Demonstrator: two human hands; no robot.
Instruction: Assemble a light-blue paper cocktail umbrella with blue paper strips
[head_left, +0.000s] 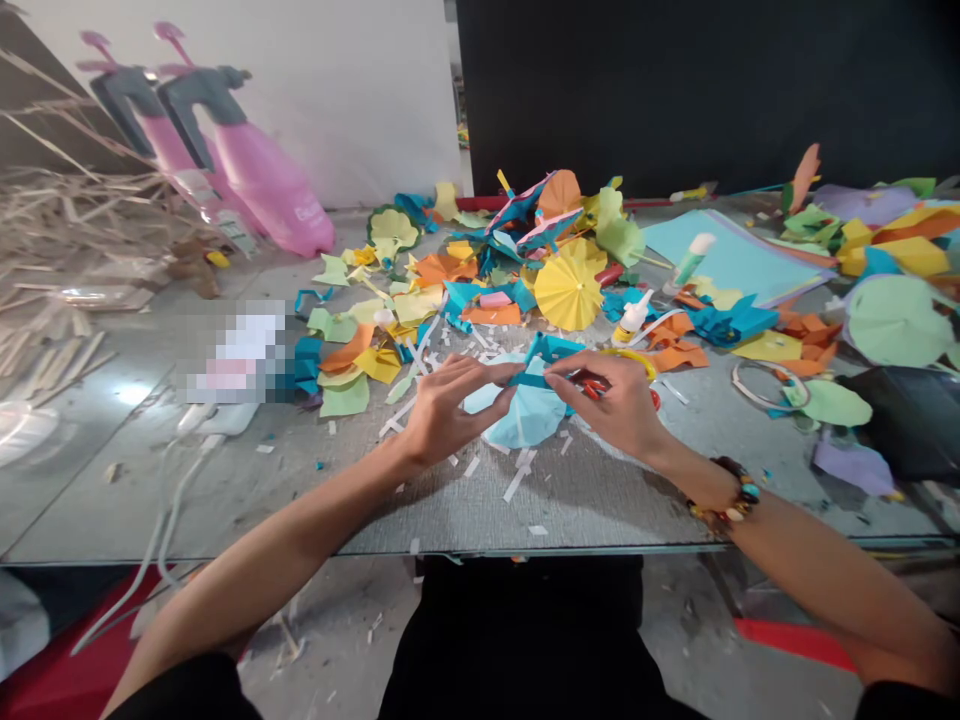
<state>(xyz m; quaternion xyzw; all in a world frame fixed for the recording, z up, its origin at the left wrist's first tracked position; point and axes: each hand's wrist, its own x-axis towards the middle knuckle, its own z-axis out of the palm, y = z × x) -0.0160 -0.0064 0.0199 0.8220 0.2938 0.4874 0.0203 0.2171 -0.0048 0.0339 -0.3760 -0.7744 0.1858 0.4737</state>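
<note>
My left hand (461, 400) pinches the left end of a narrow blue paper strip (533, 380), thumb and forefinger closed on it. The strip's other end is in the fingertips of my right hand (611, 400), which wears a beaded bracelet on its wrist. Just below lies a pale blue pleated paper disc (525, 418), partly hidden by both hands. Behind the strip shows more blue paper (553, 346); I cannot tell whether it is joined. Red-handled scissors (594, 387), mostly covered, lie by my right hand.
Coloured paper scraps (405, 300) and a yellow pleated disc (570, 290) are heaped behind my hands. A small glue bottle (634, 318) and a glue stick (694, 258) stand at right. Pink spray bottles (262, 185) lean at back left. A cable (174, 500) hangs over the table edge.
</note>
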